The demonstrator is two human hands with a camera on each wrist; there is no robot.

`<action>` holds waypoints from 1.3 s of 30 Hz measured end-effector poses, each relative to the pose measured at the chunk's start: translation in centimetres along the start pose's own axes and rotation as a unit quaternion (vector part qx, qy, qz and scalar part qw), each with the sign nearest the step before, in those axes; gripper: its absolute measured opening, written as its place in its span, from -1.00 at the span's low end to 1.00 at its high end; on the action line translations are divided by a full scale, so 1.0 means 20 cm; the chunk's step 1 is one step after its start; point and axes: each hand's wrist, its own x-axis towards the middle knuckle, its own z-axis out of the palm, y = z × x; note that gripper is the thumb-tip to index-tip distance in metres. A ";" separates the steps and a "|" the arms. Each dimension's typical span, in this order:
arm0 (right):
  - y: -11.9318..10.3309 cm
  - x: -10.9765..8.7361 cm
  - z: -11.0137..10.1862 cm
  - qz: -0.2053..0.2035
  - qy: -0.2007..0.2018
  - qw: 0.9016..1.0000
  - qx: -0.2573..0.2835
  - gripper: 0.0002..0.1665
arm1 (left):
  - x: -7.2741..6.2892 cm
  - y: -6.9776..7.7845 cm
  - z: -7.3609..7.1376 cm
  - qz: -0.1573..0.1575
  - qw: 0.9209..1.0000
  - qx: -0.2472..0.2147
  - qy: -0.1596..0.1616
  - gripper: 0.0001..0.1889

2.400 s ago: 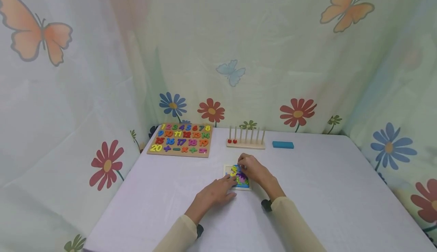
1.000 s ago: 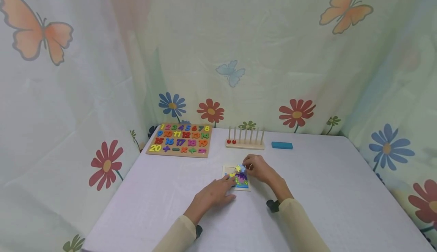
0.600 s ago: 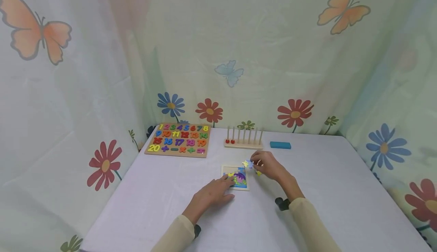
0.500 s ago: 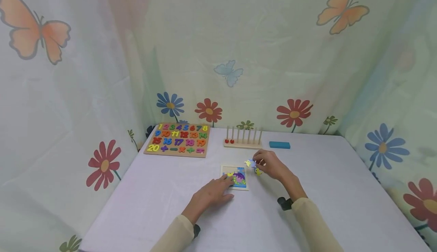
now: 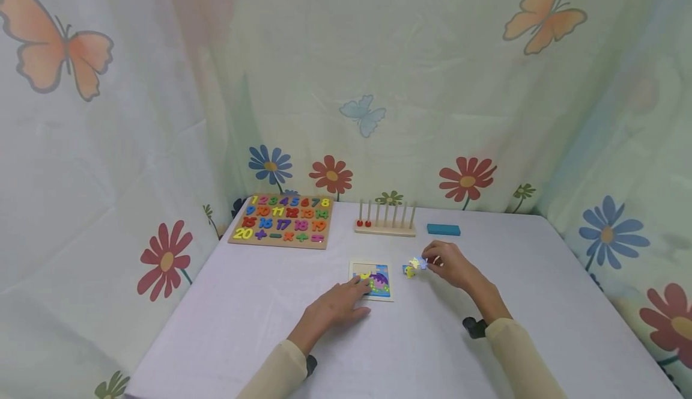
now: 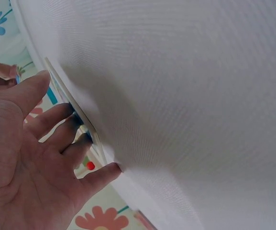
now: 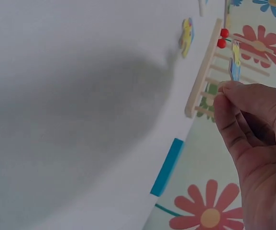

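A small jigsaw puzzle in a pale wooden frame (image 5: pixel 391 291) lies mid-table, its picture purple, blue and yellow, with bare board at the upper left. My left hand (image 5: pixel 336 310) rests on it with fingers extended; in the left wrist view those fingertips (image 6: pixel 82 139) press on the puzzle behind its raised edge. To the right of the frame, my right hand (image 5: pixel 451 265) pinches a blue and yellow puzzle piece (image 7: pixel 235 64) between thumb and index finger, above the table. A second yellow and blue puzzle piece (image 7: pixel 187 37) lies on the cloth, left of that hand.
Behind stand a wooden number board (image 5: pixel 281 244) at the left and a counting rack (image 5: pixel 385 231) with upright pegs and two red beads. A teal block (image 5: pixel 443 229) lies to the rack's right. Flowered curtains (image 5: pixel 367 56) enclose the white table (image 5: pixel 243 315).
My right hand has lifted the blue and yellow puzzle piece out of the frame and carried it right. The other piece has come into sight on the table. My left hand has stayed in place.
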 end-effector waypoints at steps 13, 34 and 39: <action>0.09 -0.02 0.03 0.022 -0.015 1.000 -0.004 -0.76 | 0.00 -0.01 0.00 -0.005 1.000 -0.004 -0.001 -0.42; 0.14 -0.02 0.07 0.062 -0.032 0.998 -0.011 -0.76 | 0.01 -0.01 0.00 -0.003 1.000 -0.007 -0.001 -0.41; 0.16 -0.01 0.08 0.063 -0.035 0.997 -0.013 -0.77 | 0.01 -0.01 0.01 -0.004 1.000 -0.011 -0.003 -0.41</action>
